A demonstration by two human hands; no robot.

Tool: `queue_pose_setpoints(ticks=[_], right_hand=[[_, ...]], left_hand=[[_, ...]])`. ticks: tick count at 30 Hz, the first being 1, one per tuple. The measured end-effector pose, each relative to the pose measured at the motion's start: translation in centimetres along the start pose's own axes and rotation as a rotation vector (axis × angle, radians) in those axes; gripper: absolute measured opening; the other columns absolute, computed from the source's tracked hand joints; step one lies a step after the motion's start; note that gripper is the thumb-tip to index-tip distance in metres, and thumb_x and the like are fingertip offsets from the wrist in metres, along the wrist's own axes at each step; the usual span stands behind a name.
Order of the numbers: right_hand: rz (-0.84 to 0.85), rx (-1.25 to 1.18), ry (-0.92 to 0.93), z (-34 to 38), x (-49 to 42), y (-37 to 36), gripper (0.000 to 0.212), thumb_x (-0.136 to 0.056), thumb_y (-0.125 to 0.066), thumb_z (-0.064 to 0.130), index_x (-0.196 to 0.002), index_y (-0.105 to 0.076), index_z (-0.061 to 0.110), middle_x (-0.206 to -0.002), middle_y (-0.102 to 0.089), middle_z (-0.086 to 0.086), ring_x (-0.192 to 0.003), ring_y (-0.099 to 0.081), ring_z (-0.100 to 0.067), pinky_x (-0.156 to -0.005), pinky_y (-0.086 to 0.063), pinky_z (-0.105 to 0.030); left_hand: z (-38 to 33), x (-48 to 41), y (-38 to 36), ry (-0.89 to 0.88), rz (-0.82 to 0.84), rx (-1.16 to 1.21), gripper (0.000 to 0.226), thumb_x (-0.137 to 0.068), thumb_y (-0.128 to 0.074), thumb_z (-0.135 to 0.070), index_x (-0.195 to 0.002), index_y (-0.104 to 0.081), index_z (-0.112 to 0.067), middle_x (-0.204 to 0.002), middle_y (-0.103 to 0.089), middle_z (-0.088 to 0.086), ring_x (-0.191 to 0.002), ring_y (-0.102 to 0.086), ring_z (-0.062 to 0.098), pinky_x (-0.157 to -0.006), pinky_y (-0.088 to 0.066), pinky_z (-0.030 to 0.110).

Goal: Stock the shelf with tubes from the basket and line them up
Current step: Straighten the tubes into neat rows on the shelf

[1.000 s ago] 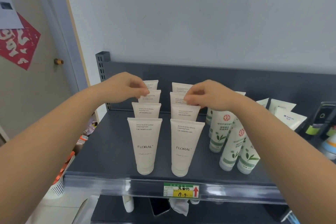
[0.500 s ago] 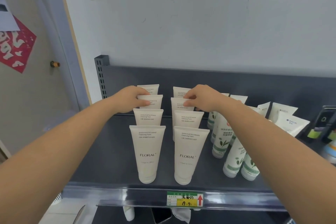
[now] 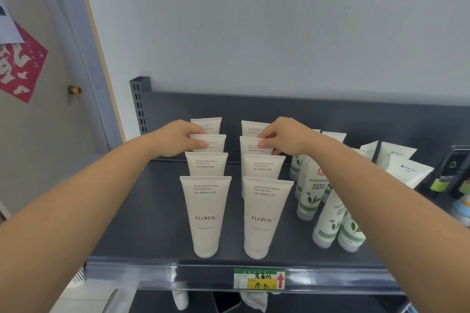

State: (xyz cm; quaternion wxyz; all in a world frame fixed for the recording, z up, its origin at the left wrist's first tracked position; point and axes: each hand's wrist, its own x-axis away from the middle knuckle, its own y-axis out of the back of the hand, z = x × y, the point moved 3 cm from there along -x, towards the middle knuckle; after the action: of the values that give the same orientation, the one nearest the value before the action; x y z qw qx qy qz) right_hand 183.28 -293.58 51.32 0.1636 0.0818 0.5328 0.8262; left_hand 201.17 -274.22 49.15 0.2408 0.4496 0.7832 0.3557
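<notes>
From where I stand, the left hand (image 3: 175, 140) has thumb and fingers pinched on the top edge of the third tube back in the left column (image 3: 215, 144). All the white tubes stand on their caps on the dark shelf (image 3: 142, 211) in two columns of four. They are narrow at the foot and wide at the crimp, so I judge them top-heavy. A sideways tug here could tip this tube into the second left tube (image 3: 206, 164) just in front of it, and that one could knock over the front left tube (image 3: 206, 216), which stands near the shelf lip.

The right column carries the same risk. The right hand (image 3: 286, 138) pinches the crimp of its third tube (image 3: 250, 147), and the second right tube (image 3: 264, 166) stands close before it, ahead of the front right tube (image 3: 264, 218).

The right forearm also passes over the green-leaf tubes (image 3: 311, 190), very near their tops. If that arm drops or pulls back carelessly, I think it could sweep them down.

With both hands working at once, neither is free to catch a fall. I cannot make out the basket.
</notes>
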Motion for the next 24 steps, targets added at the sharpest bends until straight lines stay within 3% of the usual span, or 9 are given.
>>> queue_pose_setpoints(ticks=[10, 15, 20, 22, 24], right_hand=[[0.035, -0.067, -0.016, -0.1, -0.3, 0.2, 0.029, -0.095, -0.063, 0.023, -0.121, -0.069, 0.015, -0.121, -0.068, 0.002, -0.086, -0.067, -0.009, -0.08, -0.054, -0.02], [0.061, -0.091, -0.006, -0.3, -0.4, 0.5, 0.031, -0.095, -0.061, 0.034, -0.121, -0.07, 0.021, -0.118, -0.067, 0.007, -0.096, -0.067, -0.012, -0.086, -0.058, -0.029], [-0.213, -0.063, 0.003, -0.6, -1.2, 3.2, 0.025, -0.098, -0.055, 0.031, -0.117, -0.068, 0.023, -0.112, -0.065, 0.01, -0.097, -0.061, -0.01, -0.092, -0.05, -0.027], [-0.226, 0.034, -0.01, -0.8, -2.0, 3.6, 0.026, -0.098, -0.057, 0.026, -0.121, -0.066, 0.021, -0.117, -0.064, 0.006, -0.105, -0.058, -0.013, -0.092, -0.042, -0.025], [-0.149, 0.137, -0.023, -1.0, -3.2, 3.1, 0.032, -0.096, -0.059, 0.025, -0.127, -0.061, 0.02, -0.128, -0.062, 0.002, -0.113, -0.057, -0.016, -0.095, -0.042, -0.027]], left_hand=[[0.2, -0.1, 0.1, 0.025, 0.018, 0.034, 0.016, -0.091, -0.066, -0.029, -0.106, -0.071, -0.03, -0.103, -0.072, -0.017, -0.097, -0.067, 0.005, -0.094, -0.051, 0.031], [0.0, 0.0, 0.5, 0.034, 0.056, 0.051, 0.023, -0.088, -0.068, -0.036, -0.111, -0.07, -0.031, -0.107, -0.071, -0.017, -0.1, -0.066, 0.006, -0.092, -0.053, 0.031], [0.3, -0.8, 3.1, 0.007, -0.228, 0.131, 0.017, -0.092, -0.063, -0.038, -0.107, -0.068, -0.033, -0.106, -0.069, -0.018, -0.095, -0.065, 0.001, -0.082, -0.052, 0.026], [0.8, -1.7, 3.9, 0.008, -0.296, 0.018, 0.021, -0.091, -0.064, -0.035, -0.112, -0.065, -0.033, -0.111, -0.066, -0.015, -0.099, -0.062, 0.006, -0.076, -0.046, 0.022], [1.2, -3.0, 3.9, 0.02, -0.257, -0.074, 0.035, -0.09, -0.066, -0.035, -0.124, -0.058, -0.032, -0.119, -0.063, -0.011, -0.104, -0.06, 0.011, -0.078, -0.044, 0.024]])
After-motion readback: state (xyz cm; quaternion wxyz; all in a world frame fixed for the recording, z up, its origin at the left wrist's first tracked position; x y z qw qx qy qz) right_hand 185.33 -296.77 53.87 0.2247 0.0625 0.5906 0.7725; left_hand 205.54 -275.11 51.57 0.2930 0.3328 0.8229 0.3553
